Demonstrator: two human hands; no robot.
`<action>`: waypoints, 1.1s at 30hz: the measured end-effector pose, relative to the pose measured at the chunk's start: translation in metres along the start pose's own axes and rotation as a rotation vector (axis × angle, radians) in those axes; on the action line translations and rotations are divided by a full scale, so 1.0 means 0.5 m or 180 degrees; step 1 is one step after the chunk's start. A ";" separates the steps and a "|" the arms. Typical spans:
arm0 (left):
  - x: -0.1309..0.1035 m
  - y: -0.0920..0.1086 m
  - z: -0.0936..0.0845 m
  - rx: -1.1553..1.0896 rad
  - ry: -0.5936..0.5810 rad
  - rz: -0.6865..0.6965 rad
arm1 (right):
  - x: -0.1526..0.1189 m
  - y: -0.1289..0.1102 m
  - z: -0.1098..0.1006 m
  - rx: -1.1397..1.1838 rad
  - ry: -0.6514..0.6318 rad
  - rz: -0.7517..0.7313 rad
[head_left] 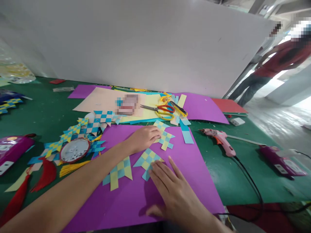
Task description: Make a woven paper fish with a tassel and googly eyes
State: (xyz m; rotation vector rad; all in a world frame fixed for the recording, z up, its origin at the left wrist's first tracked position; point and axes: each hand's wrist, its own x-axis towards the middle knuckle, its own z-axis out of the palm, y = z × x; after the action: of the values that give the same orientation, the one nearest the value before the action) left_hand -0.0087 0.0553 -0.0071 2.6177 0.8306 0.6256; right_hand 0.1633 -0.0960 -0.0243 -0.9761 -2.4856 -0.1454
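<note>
Sheet: three woven pieces; two hands

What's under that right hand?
The right hand covers the edge of a blue-and-yellow woven paper piece, which lies on a big purple sheet. The hidden edge, and anything right under the palm, can't be seen.

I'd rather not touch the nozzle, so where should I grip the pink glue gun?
Probably best by the handle, from the right and near side: the pink glue gun lies on its side with the handle slanting that way and the nozzle pointing left. Avoid the orange trigger.
</note>
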 end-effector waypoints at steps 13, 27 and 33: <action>-0.002 -0.001 -0.001 0.0090 -0.0073 -0.0061 | -0.021 -0.005 -0.096 0.0676 0.0495 -0.0529; -0.006 -0.003 0.000 0.0109 -0.0131 -0.0027 | 0.037 0.150 -0.070 -0.0423 0.1349 -0.0057; -0.005 0.000 -0.001 0.0122 -0.0122 -0.0029 | 0.019 0.150 -0.039 -0.0548 0.0970 -0.0435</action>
State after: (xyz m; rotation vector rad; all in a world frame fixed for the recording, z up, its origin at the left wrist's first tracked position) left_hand -0.0107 0.0540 -0.0072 2.6501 0.8504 0.5608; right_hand 0.2150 -0.0395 -0.0080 -0.7822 -2.2824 -0.5200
